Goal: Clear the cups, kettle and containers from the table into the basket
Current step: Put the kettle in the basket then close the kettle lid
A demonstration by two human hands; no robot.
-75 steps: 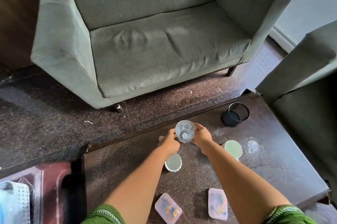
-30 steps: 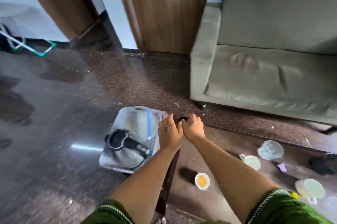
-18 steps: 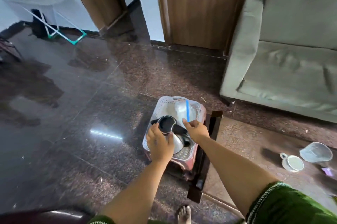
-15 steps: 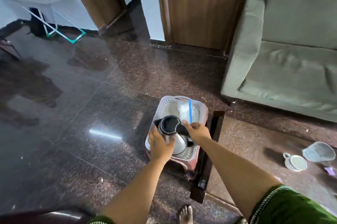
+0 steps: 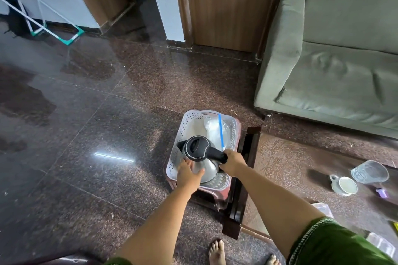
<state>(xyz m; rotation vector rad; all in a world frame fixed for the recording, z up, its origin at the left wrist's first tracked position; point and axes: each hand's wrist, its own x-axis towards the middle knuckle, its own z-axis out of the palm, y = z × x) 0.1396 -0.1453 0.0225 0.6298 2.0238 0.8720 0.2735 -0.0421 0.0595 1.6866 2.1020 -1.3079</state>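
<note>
A steel kettle (image 5: 204, 165) with a black lid stands upright in the white perforated basket (image 5: 187, 122), which sits on a pink stool left of the table. My right hand (image 5: 233, 162) grips the kettle's black handle. My left hand (image 5: 189, 174) presses flat against the kettle's steel side. A clear bag with a blue strip (image 5: 216, 130) lies in the basket behind the kettle. On the brown table (image 5: 286, 165) to the right stand a white cup (image 5: 345, 185) and a tilted clear glass (image 5: 369, 171).
A grey-green sofa (image 5: 336, 66) fills the upper right. Clear plastic containers (image 5: 323, 209) and a small purple object (image 5: 381, 192) lie on the table's right side. Polished dark floor spreads left. My bare feet (image 5: 217, 251) stand by the table's corner. A white folding stand (image 5: 32, 6) is far left.
I turned from the table to the basket. The kettle has been lifted from lying on its side to upright, with my right hand on its handle and my left on its body.
</note>
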